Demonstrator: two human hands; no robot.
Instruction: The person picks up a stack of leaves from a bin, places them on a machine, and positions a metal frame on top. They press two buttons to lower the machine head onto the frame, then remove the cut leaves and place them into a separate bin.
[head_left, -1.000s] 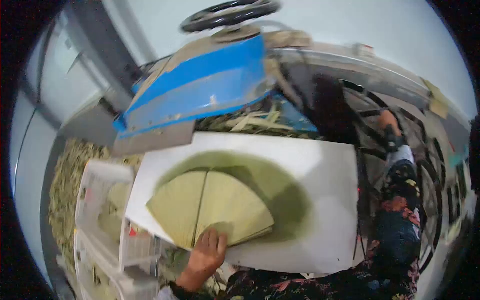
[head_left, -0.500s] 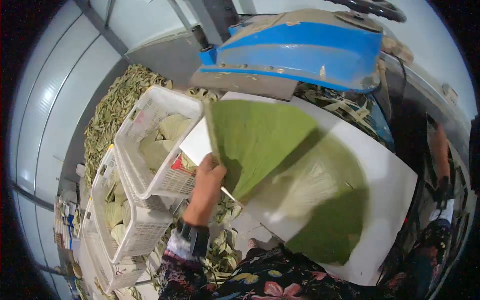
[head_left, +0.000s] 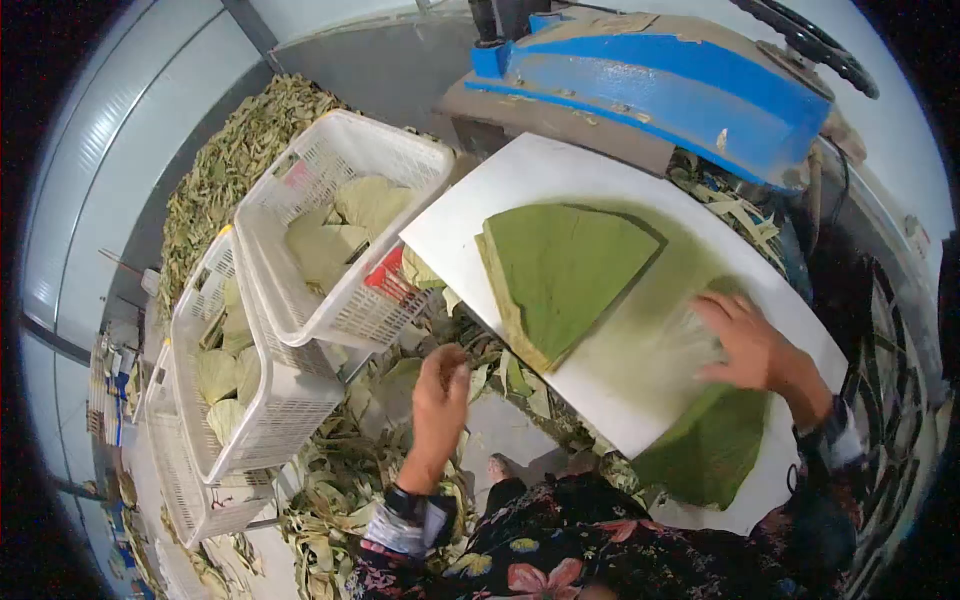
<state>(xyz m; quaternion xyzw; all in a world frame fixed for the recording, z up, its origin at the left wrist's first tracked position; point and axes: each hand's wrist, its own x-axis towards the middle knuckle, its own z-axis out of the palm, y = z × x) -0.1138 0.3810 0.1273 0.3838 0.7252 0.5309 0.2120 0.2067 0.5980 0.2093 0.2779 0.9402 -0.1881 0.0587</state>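
Observation:
A thick fan-shaped stack of folded green leaves [head_left: 570,270] lies on the white board [head_left: 470,210], its layered edge facing left. Off the board's near-left edge hangs my left hand [head_left: 440,400], fingers curled in toward the thumb and nothing visible in them. My right hand [head_left: 745,340] is over the right part of the board, fingers spread, above a pale green dusty stain. Just below it, a second folded green leaf piece [head_left: 710,450] sits at the board's near edge, partly overlapped by my right hand and wrist.
White plastic crates [head_left: 350,320] with cut leaf pieces stand at the left. A blue machine [head_left: 650,90] with a black handwheel [head_left: 815,45] is behind the board. Leaf scraps [head_left: 350,480] cover the floor below, and a large leaf heap [head_left: 240,150] rises at the back left.
The leaf stack, held up by my left hand before, now rests on the board, let go. My right hand has come in from the far right onto the board. The view has shifted.

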